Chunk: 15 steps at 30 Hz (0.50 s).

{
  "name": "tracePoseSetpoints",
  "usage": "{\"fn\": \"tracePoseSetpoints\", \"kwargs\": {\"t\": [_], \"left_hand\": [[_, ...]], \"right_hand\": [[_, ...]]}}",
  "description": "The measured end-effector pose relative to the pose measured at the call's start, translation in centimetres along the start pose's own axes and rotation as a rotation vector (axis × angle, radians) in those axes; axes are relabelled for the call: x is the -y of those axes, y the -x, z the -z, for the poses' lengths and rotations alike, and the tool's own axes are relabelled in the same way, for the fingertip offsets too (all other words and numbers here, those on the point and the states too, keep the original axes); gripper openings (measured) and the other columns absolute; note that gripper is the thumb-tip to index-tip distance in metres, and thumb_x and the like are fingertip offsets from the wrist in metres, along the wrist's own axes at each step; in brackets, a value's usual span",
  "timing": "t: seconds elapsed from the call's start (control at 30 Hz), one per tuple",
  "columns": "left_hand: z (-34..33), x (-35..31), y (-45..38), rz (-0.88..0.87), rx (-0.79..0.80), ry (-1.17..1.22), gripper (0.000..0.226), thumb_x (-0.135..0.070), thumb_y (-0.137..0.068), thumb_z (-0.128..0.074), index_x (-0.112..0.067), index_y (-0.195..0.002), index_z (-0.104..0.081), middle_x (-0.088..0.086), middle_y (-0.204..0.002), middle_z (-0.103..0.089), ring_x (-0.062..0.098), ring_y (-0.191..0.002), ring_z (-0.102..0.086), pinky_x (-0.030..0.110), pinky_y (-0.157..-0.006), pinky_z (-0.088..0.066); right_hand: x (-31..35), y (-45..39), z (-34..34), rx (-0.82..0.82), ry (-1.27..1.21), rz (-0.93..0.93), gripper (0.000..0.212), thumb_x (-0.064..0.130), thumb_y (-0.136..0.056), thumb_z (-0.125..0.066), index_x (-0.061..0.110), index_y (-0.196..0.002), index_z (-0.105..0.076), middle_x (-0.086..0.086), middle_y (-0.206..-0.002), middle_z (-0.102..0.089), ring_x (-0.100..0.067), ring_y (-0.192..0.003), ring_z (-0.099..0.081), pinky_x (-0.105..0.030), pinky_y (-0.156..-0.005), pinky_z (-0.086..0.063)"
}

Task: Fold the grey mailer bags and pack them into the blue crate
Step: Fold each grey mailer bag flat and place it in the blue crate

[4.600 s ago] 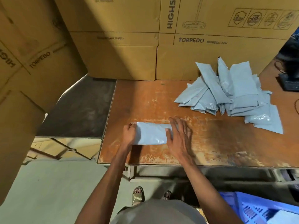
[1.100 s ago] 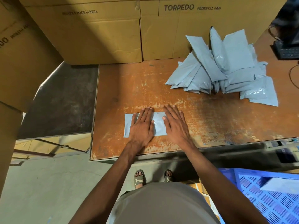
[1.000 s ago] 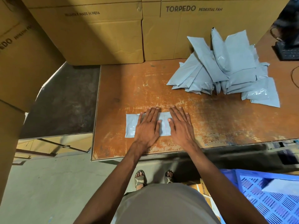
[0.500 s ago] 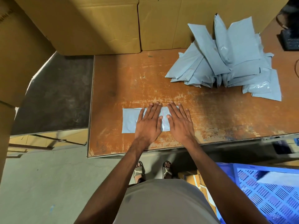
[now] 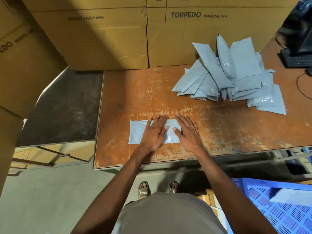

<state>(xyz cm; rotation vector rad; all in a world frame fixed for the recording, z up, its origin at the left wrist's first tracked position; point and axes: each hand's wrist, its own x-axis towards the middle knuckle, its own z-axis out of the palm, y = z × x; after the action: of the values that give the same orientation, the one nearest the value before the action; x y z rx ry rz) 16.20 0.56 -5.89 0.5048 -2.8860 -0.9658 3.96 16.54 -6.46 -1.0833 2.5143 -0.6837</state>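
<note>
Hands flat, fingers straight, gripping nothing: left hand (image 5: pixel 152 133) and right hand (image 5: pixel 187 132) pressing folded bag (image 5: pixel 136 130) on bench (image 5: pixel 219 125). Best smoothed outward along the crease. Crate (image 5: pixel 276 210) down right of hands.

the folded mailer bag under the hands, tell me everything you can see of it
The folded mailer bag is a flat, pale grey rectangle of smooth, slightly glossy plastic. It lies near the front edge of the worn orange-brown table, long side running left to right. The left hand and right hand press flat on its right half; its left end shows bare.
</note>
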Motion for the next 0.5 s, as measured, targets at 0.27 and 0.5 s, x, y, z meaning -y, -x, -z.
{"fn": "tracePoseSetpoints", "kwargs": {"t": [0.27, 0.5], "left_hand": [[7.7, 1.1, 0.1, 0.179, 0.220, -0.333, 0.085, -0.067, -0.090, -0.055, -0.037, -0.162, -0.019, 0.001, -0.171, -0.019, 0.023, -0.159, -0.005, 0.063, -0.124, 0.008], [12.0, 0.1, 0.7, 0.051, -0.015, -0.366, 0.062, -0.038, -0.076, -0.077, -0.033, -0.136, -0.059, -0.003, -0.120, -0.070, 0.023, -0.121, -0.060, 0.068, -0.118, -0.020]], "right_hand": [[2.9, -1.4, 3.8, 0.033, -0.159, -0.058, 0.049, 0.022, -0.080, -0.087, 0.018, -0.121, -0.061, -0.003, -0.134, -0.056, -0.025, -0.124, -0.054, -0.031, -0.096, -0.045], [5.9, -0.2, 7.2, -0.267, -0.171, 0.171, 0.030, 0.004, -0.075, -0.084, 0.021, -0.092, -0.066, 0.009, -0.097, -0.067, -0.012, -0.091, -0.059, -0.031, -0.077, -0.049]]}}
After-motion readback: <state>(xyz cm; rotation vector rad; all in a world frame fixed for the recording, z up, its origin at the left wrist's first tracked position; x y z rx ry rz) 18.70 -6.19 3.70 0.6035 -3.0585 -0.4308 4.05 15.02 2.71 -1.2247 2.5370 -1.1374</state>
